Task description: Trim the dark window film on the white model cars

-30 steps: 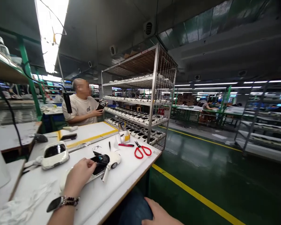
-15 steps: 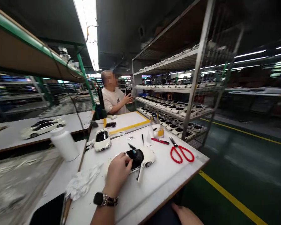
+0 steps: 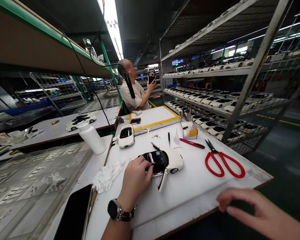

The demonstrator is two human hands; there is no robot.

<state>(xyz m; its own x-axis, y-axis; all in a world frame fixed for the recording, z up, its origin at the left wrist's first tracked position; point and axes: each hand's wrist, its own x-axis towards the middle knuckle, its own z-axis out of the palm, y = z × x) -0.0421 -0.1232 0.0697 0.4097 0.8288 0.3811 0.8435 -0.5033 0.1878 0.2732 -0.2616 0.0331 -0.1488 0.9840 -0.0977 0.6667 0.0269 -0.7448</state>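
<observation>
The left hand (image 3: 136, 178) is gripping a white model car (image 3: 162, 163), its fingers curling over the car's black roof section, and the car is lying on the white worktop (image 3: 190, 203) with one door swung open. The right hand (image 3: 262, 213) is hanging open and empty just past the worktop's near edge. Red-handled scissors (image 3: 223, 163) are lying to the right of the car, and a white cloth (image 3: 106, 176) is lying just beside the left hand. A second white model car (image 3: 126, 136) is sitting farther along the worktop. Beyond it, a co-worker (image 3: 133, 88) is holding up a phone (image 3: 151, 76) beside a metal rack (image 3: 205, 71) loaded with model cars.
</observation>
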